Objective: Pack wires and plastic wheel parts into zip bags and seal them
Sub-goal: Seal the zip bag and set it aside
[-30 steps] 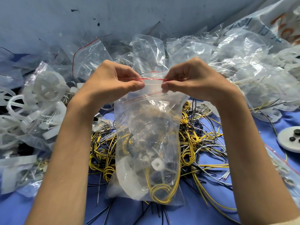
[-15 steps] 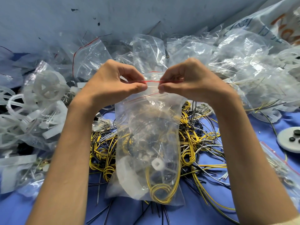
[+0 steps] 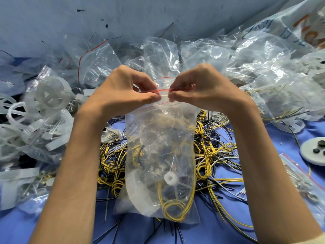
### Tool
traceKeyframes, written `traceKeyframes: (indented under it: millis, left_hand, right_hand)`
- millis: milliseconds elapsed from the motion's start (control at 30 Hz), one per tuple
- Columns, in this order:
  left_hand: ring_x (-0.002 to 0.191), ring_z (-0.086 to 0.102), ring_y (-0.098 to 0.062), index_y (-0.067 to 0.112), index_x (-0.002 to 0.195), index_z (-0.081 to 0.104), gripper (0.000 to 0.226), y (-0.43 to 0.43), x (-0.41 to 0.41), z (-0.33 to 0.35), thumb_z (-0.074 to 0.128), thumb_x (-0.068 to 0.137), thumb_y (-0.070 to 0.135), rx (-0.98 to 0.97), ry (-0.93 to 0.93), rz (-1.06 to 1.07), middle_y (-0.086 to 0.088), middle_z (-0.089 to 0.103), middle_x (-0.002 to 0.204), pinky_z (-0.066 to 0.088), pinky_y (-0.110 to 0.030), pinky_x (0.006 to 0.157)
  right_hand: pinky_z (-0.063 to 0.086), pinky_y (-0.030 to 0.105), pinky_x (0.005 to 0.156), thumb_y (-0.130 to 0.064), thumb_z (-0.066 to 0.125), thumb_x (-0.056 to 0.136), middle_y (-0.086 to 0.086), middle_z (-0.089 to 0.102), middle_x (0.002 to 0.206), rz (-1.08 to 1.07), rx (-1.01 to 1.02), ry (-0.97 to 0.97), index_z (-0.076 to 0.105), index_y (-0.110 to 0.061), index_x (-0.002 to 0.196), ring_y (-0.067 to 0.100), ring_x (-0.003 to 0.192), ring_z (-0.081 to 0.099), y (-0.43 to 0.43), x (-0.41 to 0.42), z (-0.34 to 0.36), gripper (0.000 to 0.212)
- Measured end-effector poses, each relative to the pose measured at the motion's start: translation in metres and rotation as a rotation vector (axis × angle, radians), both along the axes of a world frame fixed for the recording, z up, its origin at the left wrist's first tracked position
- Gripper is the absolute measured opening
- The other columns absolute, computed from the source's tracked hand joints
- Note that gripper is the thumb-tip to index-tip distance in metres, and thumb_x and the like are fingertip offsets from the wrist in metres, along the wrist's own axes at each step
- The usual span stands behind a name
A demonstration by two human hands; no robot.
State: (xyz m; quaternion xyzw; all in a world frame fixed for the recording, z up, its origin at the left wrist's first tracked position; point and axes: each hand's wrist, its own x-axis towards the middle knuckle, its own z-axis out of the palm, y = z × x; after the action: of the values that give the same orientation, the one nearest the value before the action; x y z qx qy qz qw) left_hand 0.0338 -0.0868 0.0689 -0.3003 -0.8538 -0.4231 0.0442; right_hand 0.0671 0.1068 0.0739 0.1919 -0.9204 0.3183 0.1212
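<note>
A clear zip bag [image 3: 158, 138] with a red seal line hangs upright in the middle, its bottom resting on the blue table. Inside lie a coil of yellow wire [image 3: 174, 208], dark wires and a white plastic wheel part [image 3: 170, 178]. My left hand [image 3: 123, 90] pinches the bag's top strip from the left. My right hand [image 3: 202, 88] pinches the same strip from the right. The two thumbs nearly touch at the strip's middle. Behind the bag spreads a tangle of loose yellow and black wires [image 3: 214, 152].
Bagged white plastic wheels [image 3: 49, 97] pile up at the left. Crumpled clear bags [image 3: 255, 64] heap at the back and right. A white disc with black buttons [image 3: 314, 150] sits at the right edge, a filled zip bag [image 3: 302, 182] below it. Blue table [image 3: 202, 231] shows in front.
Both hands have slid inward along the red seal strip, so the gap between the thumbs has shrunk to almost nothing. The bag has stayed in place.
</note>
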Motion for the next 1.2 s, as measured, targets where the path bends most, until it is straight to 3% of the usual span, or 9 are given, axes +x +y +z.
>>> traceKeyframes:
  millis: [300,433,567,867,1067,1200]
  left_hand:
    - [0.059,0.056,0.009,0.026,0.077,0.069,0.014,0.007,0.004,0.002,0.076,0.076,0.014,0.02,0.157,0.047,0.013,0.064,0.066,0.04,-0.004,0.058]
    - [0.064,0.06,-0.003,0.024,0.08,0.071,0.013,0.011,0.005,0.001,0.076,0.077,0.013,0.007,0.13,0.012,0.01,0.066,0.069,0.052,-0.023,0.065]
    - [0.066,0.061,-0.007,0.023,0.084,0.071,0.015,0.011,0.004,0.0,0.074,0.078,0.01,-0.024,0.157,-0.004,0.003,0.067,0.07,0.053,-0.031,0.071]
    - [0.07,0.064,-0.007,0.028,0.082,0.07,0.011,0.011,0.004,0.0,0.074,0.079,0.017,0.014,0.185,0.034,0.002,0.07,0.073,0.049,-0.02,0.067]
    - [0.07,0.062,-0.006,0.025,0.082,0.07,0.012,0.012,0.003,-0.001,0.072,0.08,0.014,-0.026,0.161,0.017,0.004,0.069,0.073,0.048,-0.018,0.067]
    - [0.074,0.064,-0.013,0.02,0.085,0.073,0.007,0.014,0.003,-0.002,0.072,0.08,0.015,-0.073,0.208,0.031,-0.002,0.069,0.074,0.052,-0.03,0.075]
  right_hand:
    - [0.037,0.007,0.057,-0.012,0.072,0.08,-0.002,0.067,0.067,0.01,-0.047,0.031,0.076,-0.012,0.085,-0.004,0.055,0.052,0.003,0.001,0.004,0.006]
    - [0.036,0.005,0.055,-0.014,0.072,0.08,-0.01,0.062,0.062,0.004,-0.017,0.046,0.076,-0.012,0.088,-0.008,0.053,0.051,-0.002,0.001,0.002,0.008]
    - [0.035,0.005,0.054,-0.013,0.072,0.08,-0.014,0.058,0.06,-0.006,0.016,0.058,0.076,-0.012,0.087,-0.009,0.052,0.051,-0.004,0.0,0.001,0.008]
    - [0.04,0.012,0.058,-0.012,0.071,0.08,0.001,0.065,0.065,0.005,-0.017,0.112,0.076,-0.011,0.085,0.002,0.058,0.05,-0.001,0.001,0.003,0.007]
    - [0.037,0.007,0.054,-0.012,0.07,0.081,-0.007,0.06,0.061,-0.005,0.012,0.078,0.076,-0.01,0.087,-0.004,0.054,0.051,-0.005,-0.001,0.001,0.009]
    - [0.04,0.011,0.056,-0.011,0.07,0.081,-0.005,0.062,0.062,-0.007,0.037,0.088,0.076,-0.011,0.085,0.002,0.058,0.053,-0.003,0.001,0.001,0.008]
